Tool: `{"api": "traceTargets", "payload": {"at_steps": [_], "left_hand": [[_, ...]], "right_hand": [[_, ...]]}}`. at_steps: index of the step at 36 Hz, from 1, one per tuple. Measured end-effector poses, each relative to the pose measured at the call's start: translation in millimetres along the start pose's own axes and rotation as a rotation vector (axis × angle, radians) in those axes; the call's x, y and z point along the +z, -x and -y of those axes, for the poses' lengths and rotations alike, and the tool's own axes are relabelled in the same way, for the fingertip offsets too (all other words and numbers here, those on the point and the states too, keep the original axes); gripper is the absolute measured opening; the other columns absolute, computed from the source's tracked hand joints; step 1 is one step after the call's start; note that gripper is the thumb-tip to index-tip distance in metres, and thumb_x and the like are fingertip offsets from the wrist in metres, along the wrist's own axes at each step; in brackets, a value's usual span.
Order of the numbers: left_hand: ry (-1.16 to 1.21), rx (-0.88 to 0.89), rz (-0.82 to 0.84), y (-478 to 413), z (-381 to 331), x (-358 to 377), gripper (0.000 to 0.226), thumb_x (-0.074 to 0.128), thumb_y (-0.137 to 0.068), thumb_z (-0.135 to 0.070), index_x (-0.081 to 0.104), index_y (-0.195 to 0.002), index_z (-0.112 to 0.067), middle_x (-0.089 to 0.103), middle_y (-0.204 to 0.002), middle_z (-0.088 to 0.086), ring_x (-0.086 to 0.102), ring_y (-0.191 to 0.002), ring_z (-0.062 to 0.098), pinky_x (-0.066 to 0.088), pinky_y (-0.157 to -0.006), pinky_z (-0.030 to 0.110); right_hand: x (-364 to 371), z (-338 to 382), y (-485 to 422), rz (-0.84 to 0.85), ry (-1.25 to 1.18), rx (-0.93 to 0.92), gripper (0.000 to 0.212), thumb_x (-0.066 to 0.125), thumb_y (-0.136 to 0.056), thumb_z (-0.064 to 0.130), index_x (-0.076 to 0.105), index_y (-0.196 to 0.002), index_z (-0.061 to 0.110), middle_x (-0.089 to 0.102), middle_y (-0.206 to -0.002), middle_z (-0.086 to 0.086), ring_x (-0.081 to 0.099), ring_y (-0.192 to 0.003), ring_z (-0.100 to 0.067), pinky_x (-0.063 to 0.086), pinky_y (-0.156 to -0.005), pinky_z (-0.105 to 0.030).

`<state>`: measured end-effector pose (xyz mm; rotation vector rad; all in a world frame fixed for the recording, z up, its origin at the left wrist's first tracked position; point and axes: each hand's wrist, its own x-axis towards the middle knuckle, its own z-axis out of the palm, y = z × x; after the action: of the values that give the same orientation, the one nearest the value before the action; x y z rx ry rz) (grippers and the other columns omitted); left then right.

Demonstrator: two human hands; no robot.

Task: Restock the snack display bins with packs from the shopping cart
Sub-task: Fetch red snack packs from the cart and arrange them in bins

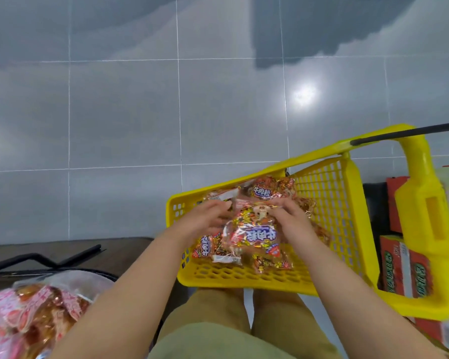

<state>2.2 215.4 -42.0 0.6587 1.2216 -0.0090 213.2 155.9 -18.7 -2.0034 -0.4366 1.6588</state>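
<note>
Khaki trousers (218,330) nearest, at the bottom edge, both forearms reaching out above them. Low on the left, a display bin (88,277) heaped with pink and gold wrapped snacks (31,314), so partly filled already by the look of it, though how full cannot be judged from the corner showing. Straight ahead, touching the knees, the yellow shopping cart (244,277), a perforated plastic basket tilted toward the right. Inside, a loose pile of shiny red and gold snack packs (254,237), several overlapping, some face up, some upside down, enough to cover most of the basket floor. Left hand (205,216) curled over the left side of the pile, fingers closed on the edge of a pack; right hand (292,218) pinching the top seam of the uppermost pack between thumb and fingertips. Both gripping, nothing lifted clear of the basket yet. Probably gathering a handful for the next carry over to the bin. Plenty left to move, then: the cart far from emptied, the job seemingly somewhere in the middle rather than near the end. Beside the cart on the right, stacked red cartons (405,270), partly hidden by the yellow handle frame (425,203). Beyond everything, glossy grey floor tiles (125,112) with a bright lamp reflection.
</note>
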Motion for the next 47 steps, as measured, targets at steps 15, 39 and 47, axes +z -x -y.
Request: {"api": "traceTargets", "payload": {"at_steps": [15, 39, 47], "left_hand": [[0.324, -0.177, -0.214, -27, 64, -17, 0.037, 0.072, -0.084, -0.021, 0.061, -0.119, -0.016, 0.074, -0.102, 0.01, 0.071, -0.095, 0.029, 0.057, -0.082, 0.046], [0.396, -0.165, -0.318, -24, 52, 14, 0.046, 0.07, -0.084, -0.039, 0.057, -0.125, -0.023, 0.06, -0.133, 0.007, 0.053, -0.125, 0.03, 0.044, -0.1, 0.057], [0.252, -0.204, -0.212, -25, 35, 41, 0.065, 0.071, -0.072, -0.052, 0.048, -0.129, -0.03, 0.063, -0.122, -0.002, 0.064, -0.109, 0.019, 0.055, -0.06, 0.033]], "right_hand": [[17, -39, -85, -0.461, 0.118, 0.222, 0.061, 0.071, -0.081, 0.035, 0.044, -0.128, 0.007, 0.056, -0.122, -0.014, 0.059, -0.095, -0.026, 0.049, -0.077, -0.034], [-21, -67, -22, -0.041, -0.074, 0.147, 0.023, 0.069, -0.083, 0.037, 0.066, -0.096, 0.018, 0.066, -0.089, -0.002, 0.061, -0.083, -0.02, 0.048, -0.091, -0.046], [10, -64, -15, 0.102, 0.19, 0.065, 0.024, 0.065, -0.081, 0.05, 0.061, -0.075, 0.027, 0.057, -0.068, 0.014, 0.053, -0.067, -0.007, 0.044, -0.069, -0.028]]}}
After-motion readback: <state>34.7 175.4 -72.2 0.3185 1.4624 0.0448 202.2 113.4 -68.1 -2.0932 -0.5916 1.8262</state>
